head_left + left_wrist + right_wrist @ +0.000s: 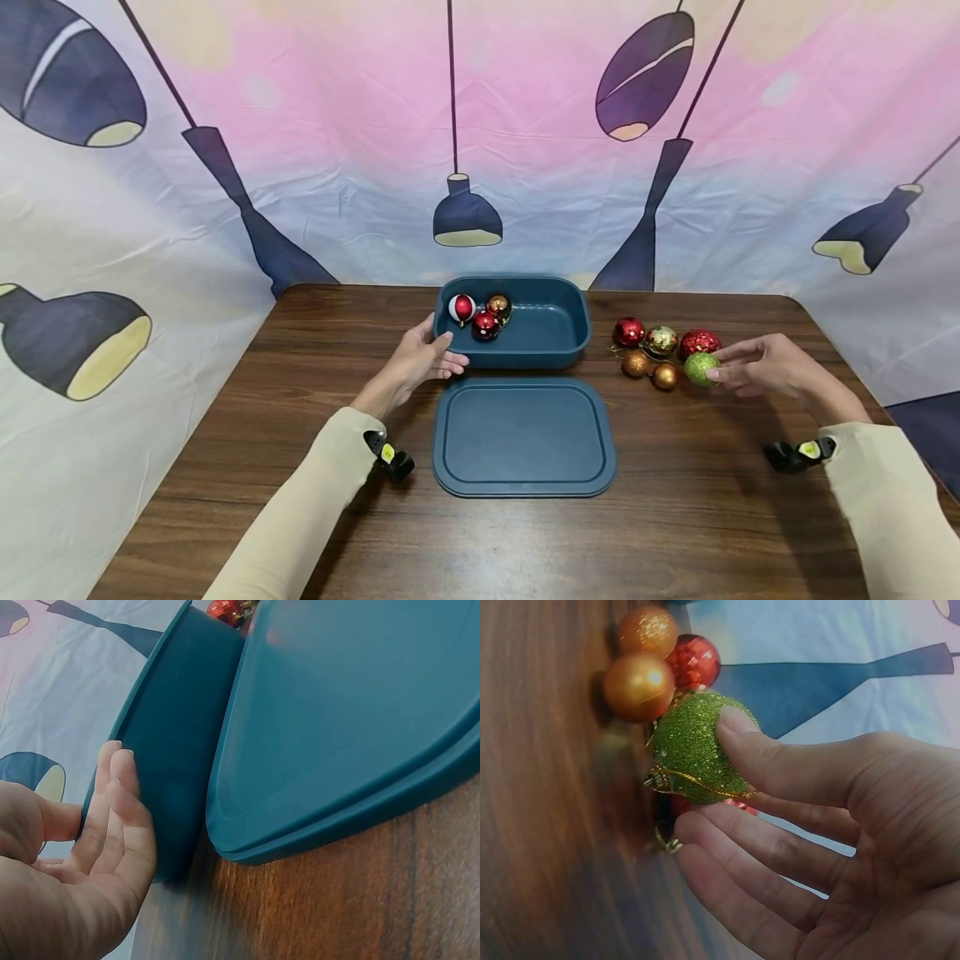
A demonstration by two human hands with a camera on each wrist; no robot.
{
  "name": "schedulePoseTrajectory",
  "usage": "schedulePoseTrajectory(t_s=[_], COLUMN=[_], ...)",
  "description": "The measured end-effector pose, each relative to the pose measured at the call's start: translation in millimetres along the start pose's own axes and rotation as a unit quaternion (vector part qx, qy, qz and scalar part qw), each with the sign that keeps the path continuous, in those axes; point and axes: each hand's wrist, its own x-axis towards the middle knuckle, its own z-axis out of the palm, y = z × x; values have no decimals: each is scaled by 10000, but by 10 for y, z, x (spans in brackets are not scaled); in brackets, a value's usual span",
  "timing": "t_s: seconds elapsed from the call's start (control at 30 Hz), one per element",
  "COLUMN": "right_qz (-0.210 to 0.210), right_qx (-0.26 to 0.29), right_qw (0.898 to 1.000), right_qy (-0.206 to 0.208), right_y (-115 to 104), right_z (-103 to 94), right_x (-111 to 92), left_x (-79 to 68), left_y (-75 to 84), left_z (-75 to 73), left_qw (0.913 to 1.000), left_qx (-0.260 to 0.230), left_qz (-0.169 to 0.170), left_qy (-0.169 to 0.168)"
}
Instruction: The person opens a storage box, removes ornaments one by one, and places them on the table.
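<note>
A deep blue-green plastic box (551,361) stands toward the back of the table. Inside its left part lie a red-and-white bauble (462,309), a copper bauble (498,306) and a dark red bauble (485,326). Around the box's front left corner rests my left hand (423,358), fingers fairly straight along the front wall (184,742). My right hand (772,368) pinches a green glitter bauble (697,746) between thumb and fingers; a gold cord hangs on it. The bauble overlaps a red glitter bauble (701,341) in the head view.
Left of my right hand are a shiny red bauble (628,332), a pale gold bauble (662,340) and two orange baubles, one matte (639,686) and one speckled (648,633). A flat blue-green lid (525,437) lies before the box. Printed cloth (375,208) hangs behind the wooden table (675,517).
</note>
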Motion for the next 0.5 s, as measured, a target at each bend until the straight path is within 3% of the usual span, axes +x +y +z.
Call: schedulePoseTrajectory(t_s=[0.5], right_qz=[137], right_qx=[-13], right_qw=[9999], right_qy=[-78], right_y=[209], right_z=[73], right_x=[46], left_x=[-3], left_y=[2], left_z=[1], left_qw=[10000], left_qx=[-37], left_qz=[-45], left_qy=[47])
